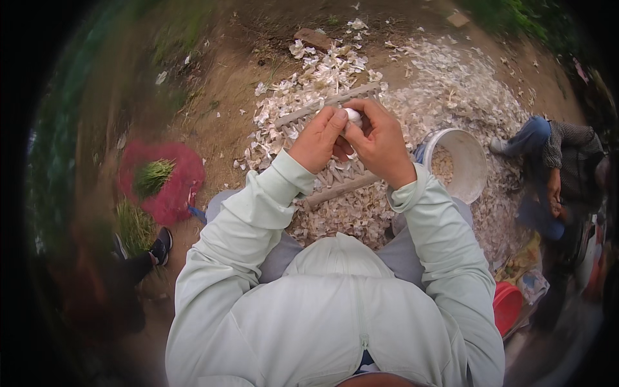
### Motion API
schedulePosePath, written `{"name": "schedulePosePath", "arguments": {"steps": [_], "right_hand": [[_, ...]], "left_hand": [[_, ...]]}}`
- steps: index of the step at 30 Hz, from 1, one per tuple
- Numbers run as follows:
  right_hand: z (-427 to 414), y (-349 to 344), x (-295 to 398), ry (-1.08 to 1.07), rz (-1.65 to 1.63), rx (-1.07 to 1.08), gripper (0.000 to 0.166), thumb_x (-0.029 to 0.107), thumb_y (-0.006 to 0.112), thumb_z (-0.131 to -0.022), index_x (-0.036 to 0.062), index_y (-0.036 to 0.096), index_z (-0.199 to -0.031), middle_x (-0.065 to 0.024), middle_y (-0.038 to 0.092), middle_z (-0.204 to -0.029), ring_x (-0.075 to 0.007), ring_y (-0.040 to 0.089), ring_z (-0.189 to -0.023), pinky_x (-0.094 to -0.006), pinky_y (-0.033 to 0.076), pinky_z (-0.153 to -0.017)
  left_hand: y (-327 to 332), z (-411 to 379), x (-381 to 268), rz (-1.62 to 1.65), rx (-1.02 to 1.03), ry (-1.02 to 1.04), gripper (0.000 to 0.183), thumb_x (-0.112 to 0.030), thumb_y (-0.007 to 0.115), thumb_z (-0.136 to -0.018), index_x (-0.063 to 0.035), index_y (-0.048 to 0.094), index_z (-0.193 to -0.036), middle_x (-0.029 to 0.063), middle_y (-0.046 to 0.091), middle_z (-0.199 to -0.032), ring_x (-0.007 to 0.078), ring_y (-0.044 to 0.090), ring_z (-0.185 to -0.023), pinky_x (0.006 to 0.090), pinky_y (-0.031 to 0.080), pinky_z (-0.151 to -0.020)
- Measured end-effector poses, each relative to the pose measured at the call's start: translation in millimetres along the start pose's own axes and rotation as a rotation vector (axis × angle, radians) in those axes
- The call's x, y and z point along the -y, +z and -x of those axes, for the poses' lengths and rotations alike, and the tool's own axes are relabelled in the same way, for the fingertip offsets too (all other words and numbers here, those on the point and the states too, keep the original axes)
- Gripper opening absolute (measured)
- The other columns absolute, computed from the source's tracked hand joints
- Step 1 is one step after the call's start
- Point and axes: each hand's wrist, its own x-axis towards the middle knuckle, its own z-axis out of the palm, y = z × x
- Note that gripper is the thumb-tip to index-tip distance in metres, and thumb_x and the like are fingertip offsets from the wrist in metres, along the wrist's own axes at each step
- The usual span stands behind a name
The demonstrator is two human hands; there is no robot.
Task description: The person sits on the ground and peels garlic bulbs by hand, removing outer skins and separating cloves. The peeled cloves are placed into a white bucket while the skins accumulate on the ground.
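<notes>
A white garlic bulb (353, 116) is pinched between my two hands, at the fingertips. My left hand (318, 140) has its thumb against the bulb's near left side. From the right, my right hand (382, 142) curls its fingers around the bulb, hiding part of it. Beneath both hands lies a slatted wooden frame (338, 188), its far rail and near rail showing on either side of them. Garlic skins (346, 220) cover the ground around the frame. To the right of my right hand, a tilted white bucket (468, 167) holds peeled garlic cloves (441, 166).
A broad heap of garlic skins (449, 82) spreads at the far right. A person (570, 155) sits on the right, near a red bucket (507, 307). Left of me are a red mesh sack (167, 198) bearing green stalks (154, 178), and another person's shoe (162, 245). A brick (313, 38) lies beyond.
</notes>
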Motion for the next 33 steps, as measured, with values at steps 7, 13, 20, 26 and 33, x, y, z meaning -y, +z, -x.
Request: {"name": "schedulePosePath", "arguments": {"steps": [7,13,20,26,33], "right_hand": [[-1,7,1,-0.096,0.097,-0.103,0.019,0.010,0.059,-0.084,0.0008,0.060,-0.100,-0.0149,0.060,-0.086,-0.0281,0.059,-0.071,-0.0347,0.048,-0.064],[3,13,1,-0.112,0.018,-0.131,0.020,0.009,0.058,-0.084,0.0007,0.061,-0.103,-0.0145,0.060,-0.086,-0.0273,0.059,-0.071,-0.0336,0.047,-0.065],[10,21,-3,0.023,-0.246,-0.133,0.019,0.013,0.054,-0.092,-0.0003,0.064,-0.102,-0.0054,0.060,-0.083,-0.0122,0.056,-0.070,-0.0262,0.046,-0.063],[4,10,3,0.239,-0.487,-0.045,0.027,0.023,0.047,-0.099,-0.0004,0.060,-0.097,-0.0034,0.063,-0.074,-0.0075,0.054,-0.062,-0.0233,0.044,-0.053],[12,24,2,0.143,-0.312,-0.051,0.026,0.027,0.057,-0.095,0.0007,0.057,-0.098,-0.0046,0.063,-0.072,-0.0100,0.057,-0.058,-0.0268,0.045,-0.052]], "left_hand": [[13,11,1,0.006,-0.092,0.112,0.032,-0.033,0.038,-0.103,-0.0032,0.048,-0.104,0.0036,0.057,-0.074,0.0099,0.056,-0.058,0.0242,0.048,-0.051],[16,16,7,-0.039,-0.164,0.220,0.027,-0.028,0.040,-0.102,-0.0019,0.048,-0.103,0.0046,0.059,-0.073,0.0095,0.056,-0.058,0.0241,0.047,-0.051],[21,25,1,-0.140,-0.207,0.237,0.030,-0.031,0.038,-0.103,-0.0026,0.048,-0.104,0.0037,0.058,-0.078,0.0079,0.055,-0.061,0.0221,0.047,-0.054],[17,24,2,-0.216,-0.225,0.251,0.033,-0.031,0.036,-0.103,-0.0019,0.051,-0.108,0.0030,0.057,-0.075,0.0075,0.053,-0.059,0.0222,0.046,-0.052],[16,20,-2,0.020,-0.266,0.182,0.033,-0.037,0.041,-0.101,-0.0069,0.051,-0.093,-0.0014,0.052,-0.068,0.0046,0.046,-0.052,0.0203,0.038,-0.044]]}}
